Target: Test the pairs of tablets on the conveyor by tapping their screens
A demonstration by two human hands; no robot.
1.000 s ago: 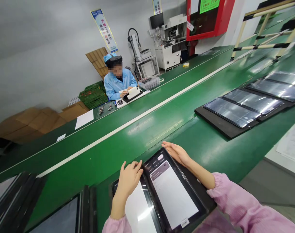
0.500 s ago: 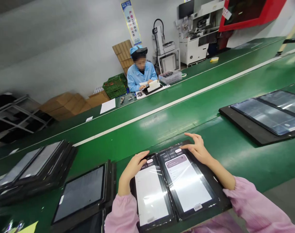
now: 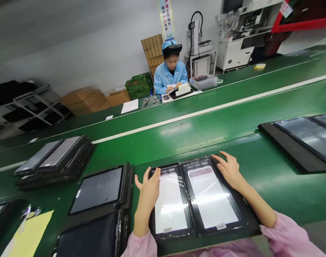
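Two tablets with lit white screens lie side by side in a black tray [image 3: 250, 217] on the green bench. At the upper left corner of the left tablet [image 3: 171, 203] is my left hand [image 3: 148, 189], fingers spread, fingertips over its top edge. My right hand [image 3: 230, 170] is beside the top right corner of the right tablet [image 3: 215, 200], fingers apart and holding nothing. A pinkish panel shows near the top of the right screen. Whether the fingertips touch the glass cannot be made out.
Left are a dark-screened tablet [image 3: 100, 189], another below it [image 3: 90, 237], a tray stack [image 3: 54, 157] and yellow paper [image 3: 34, 232]. More tablets [image 3: 307, 137] lie right. Across the bench [image 3: 205, 121] sits a person in blue [image 3: 170, 73].
The view has shifted, moving the scene right. My left hand has turned more upright with its fingers spread wider. My right fingers have moved off the right screen's top to the tablet's corner.
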